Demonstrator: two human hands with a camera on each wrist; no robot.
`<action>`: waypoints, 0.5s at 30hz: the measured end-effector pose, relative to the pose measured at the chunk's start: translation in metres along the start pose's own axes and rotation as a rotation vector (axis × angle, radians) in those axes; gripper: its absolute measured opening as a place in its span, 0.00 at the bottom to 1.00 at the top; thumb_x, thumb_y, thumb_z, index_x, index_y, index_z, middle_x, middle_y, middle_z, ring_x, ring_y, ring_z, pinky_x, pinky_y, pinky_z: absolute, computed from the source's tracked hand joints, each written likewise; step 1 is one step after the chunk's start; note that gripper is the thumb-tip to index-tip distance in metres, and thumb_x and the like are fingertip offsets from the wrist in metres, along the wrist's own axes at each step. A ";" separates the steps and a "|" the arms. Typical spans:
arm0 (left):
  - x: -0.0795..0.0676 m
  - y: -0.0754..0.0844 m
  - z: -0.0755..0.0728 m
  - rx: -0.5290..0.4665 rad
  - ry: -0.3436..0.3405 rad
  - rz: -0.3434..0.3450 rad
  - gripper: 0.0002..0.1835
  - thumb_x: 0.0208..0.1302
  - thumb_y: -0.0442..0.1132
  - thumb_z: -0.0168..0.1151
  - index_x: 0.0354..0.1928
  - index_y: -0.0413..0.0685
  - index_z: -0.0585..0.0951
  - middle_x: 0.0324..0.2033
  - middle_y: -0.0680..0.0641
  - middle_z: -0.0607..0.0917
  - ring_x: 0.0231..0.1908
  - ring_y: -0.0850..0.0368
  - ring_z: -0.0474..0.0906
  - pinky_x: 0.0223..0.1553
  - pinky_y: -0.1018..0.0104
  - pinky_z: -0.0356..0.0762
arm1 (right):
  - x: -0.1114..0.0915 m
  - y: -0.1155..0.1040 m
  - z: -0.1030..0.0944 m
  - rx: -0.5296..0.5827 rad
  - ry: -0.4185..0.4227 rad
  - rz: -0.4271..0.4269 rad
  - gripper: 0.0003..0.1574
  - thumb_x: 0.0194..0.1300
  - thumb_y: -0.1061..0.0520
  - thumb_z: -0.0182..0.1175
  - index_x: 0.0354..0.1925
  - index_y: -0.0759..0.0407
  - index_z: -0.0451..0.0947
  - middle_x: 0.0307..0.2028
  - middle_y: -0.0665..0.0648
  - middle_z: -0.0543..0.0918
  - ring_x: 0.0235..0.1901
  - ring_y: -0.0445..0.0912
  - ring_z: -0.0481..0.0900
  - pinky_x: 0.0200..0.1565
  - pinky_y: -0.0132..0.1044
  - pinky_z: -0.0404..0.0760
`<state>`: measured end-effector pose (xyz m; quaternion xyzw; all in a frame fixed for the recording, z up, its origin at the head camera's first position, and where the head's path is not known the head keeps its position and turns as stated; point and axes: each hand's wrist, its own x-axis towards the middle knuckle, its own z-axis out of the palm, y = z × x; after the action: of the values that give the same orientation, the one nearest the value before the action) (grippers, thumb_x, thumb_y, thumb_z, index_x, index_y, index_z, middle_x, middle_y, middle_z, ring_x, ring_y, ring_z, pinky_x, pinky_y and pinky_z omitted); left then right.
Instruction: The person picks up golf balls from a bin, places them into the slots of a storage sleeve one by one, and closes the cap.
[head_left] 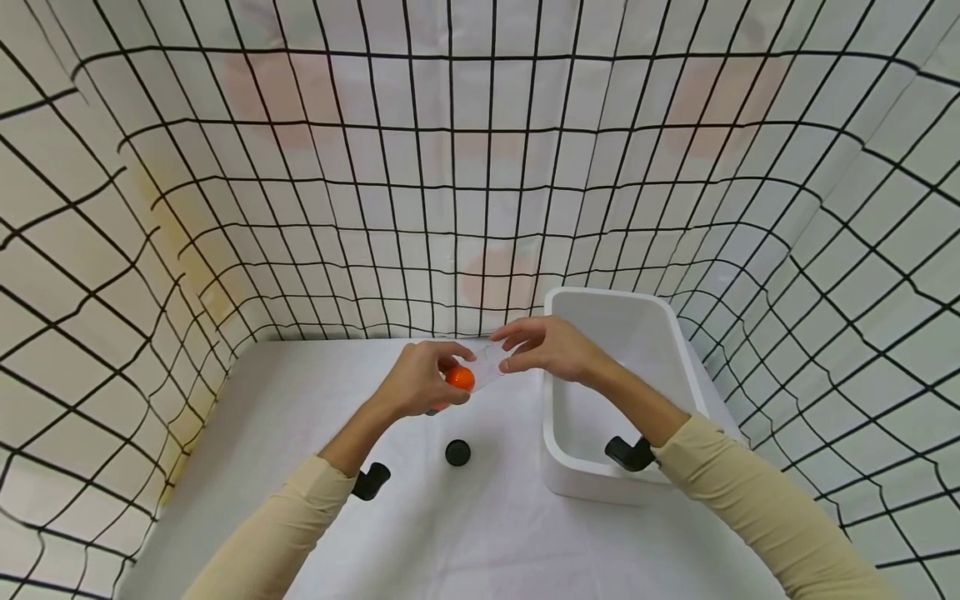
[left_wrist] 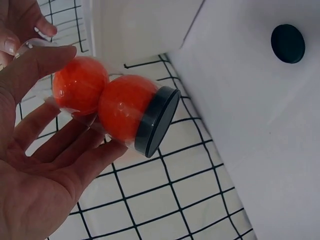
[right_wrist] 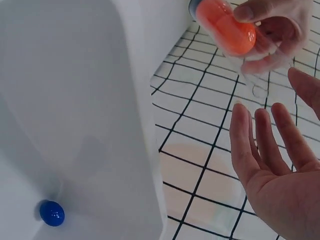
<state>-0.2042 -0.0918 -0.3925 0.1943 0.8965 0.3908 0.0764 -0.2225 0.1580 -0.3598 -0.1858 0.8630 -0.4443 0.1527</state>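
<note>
My left hand [head_left: 423, 379] grips a clear plastic tube [left_wrist: 95, 125] between thumb and fingers, tilted over the table. Two orange balls [left_wrist: 80, 85] sit one behind the other inside it, against a black cap [left_wrist: 159, 122] that closes one end. The tube's other, clear end points toward my right hand [head_left: 551, 346]. In the right wrist view, the right fingers [right_wrist: 238, 135] are spread and loosely bent just short of that end, holding nothing. A loose round black cap [head_left: 457, 452] lies on the white table below the hands.
A white bin [head_left: 551, 417] stands on the right, under my right forearm. Inside it lies a blue ball [right_wrist: 52, 213]. Black netting [head_left: 487, 183] surrounds the table [head_left: 480, 533] at the back and both sides. Black wrist mounts [head_left: 371, 482] sit below both forearms.
</note>
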 end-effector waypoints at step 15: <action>-0.009 -0.021 -0.009 -0.005 0.023 -0.057 0.23 0.52 0.35 0.74 0.53 0.50 0.85 0.41 0.43 0.88 0.32 0.52 0.82 0.29 0.65 0.84 | 0.023 0.072 -0.051 0.077 0.237 0.172 0.30 0.63 0.57 0.70 0.62 0.63 0.77 0.58 0.70 0.81 0.53 0.57 0.83 0.56 0.51 0.83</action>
<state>-0.2050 -0.1147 -0.4016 0.1639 0.9014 0.3931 0.0780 -0.2778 0.2226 -0.3923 -0.0516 0.8701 -0.4811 0.0942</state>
